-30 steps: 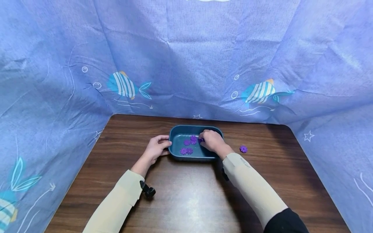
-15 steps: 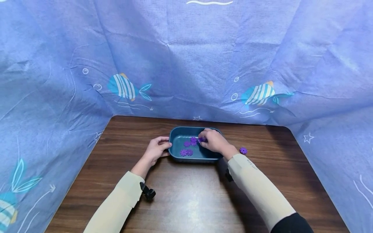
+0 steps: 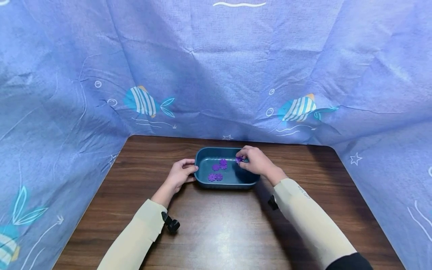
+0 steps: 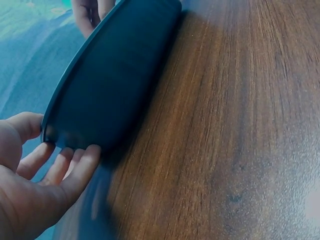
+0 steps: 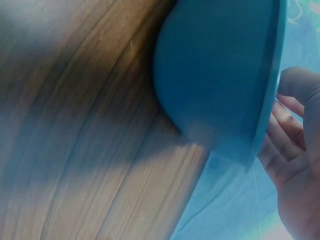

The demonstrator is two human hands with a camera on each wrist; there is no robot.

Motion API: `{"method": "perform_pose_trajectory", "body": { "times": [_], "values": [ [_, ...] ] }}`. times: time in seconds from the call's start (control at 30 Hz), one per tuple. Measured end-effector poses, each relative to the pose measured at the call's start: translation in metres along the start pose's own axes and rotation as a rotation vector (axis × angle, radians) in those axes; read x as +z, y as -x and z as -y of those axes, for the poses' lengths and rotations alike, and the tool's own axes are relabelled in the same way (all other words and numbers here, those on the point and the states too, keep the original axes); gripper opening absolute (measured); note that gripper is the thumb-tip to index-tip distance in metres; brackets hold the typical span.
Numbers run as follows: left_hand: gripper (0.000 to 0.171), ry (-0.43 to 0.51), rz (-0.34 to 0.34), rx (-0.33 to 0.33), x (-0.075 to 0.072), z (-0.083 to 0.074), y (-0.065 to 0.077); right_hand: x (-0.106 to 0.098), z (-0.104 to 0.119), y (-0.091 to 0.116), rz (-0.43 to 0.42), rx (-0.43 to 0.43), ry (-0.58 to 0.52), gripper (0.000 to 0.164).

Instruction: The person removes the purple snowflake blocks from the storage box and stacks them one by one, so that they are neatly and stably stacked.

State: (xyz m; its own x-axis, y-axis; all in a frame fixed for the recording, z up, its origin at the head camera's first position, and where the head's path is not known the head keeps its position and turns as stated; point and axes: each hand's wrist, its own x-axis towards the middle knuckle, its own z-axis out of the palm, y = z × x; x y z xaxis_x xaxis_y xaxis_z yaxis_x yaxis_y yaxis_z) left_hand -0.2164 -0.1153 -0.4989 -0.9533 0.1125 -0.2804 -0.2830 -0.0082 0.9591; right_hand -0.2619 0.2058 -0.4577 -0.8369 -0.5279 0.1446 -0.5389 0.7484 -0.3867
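Note:
A dark teal rectangular tub (image 3: 226, 186) with rounded corners stands on the table. My left hand (image 3: 179, 174) holds its left end, thumb on the rim and fingers against the outer wall; the left wrist view shows these fingers on the tub's wall (image 4: 110, 75). Several purple flower-shaped plastic discs (image 3: 215, 167) lie on the tub's floor, some overlapping. Over the tub's right end, my right hand (image 3: 255, 161) pinches another purple flower-shaped disc (image 3: 238, 159) between thumb and fingers. In the right wrist view the tub wall hides the fingertips and whatever they hold.
The brown wood-grain table (image 3: 216, 225) reaches back to a blue cloth (image 3: 229, 82) printed with fish, which hangs behind and on both sides. Light glares off the table in front of the tub. My right forearm covers part of the table's right side.
My right hand has moved right, towards the tub's right end, with a purple disc in its fingers. The loose disc on the table has become hidden behind my right arm. My left hand stays put.

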Motion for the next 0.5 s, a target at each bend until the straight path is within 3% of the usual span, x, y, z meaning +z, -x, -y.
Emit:
{"method": "perform_pose_trajectory", "body": {
  "times": [0.5],
  "values": [
    [0.043,-0.003,-0.004,0.005,0.0,0.0,0.003,-0.019,-0.025,0.028,-0.114,0.018,-0.035,0.022]
  ]
}}
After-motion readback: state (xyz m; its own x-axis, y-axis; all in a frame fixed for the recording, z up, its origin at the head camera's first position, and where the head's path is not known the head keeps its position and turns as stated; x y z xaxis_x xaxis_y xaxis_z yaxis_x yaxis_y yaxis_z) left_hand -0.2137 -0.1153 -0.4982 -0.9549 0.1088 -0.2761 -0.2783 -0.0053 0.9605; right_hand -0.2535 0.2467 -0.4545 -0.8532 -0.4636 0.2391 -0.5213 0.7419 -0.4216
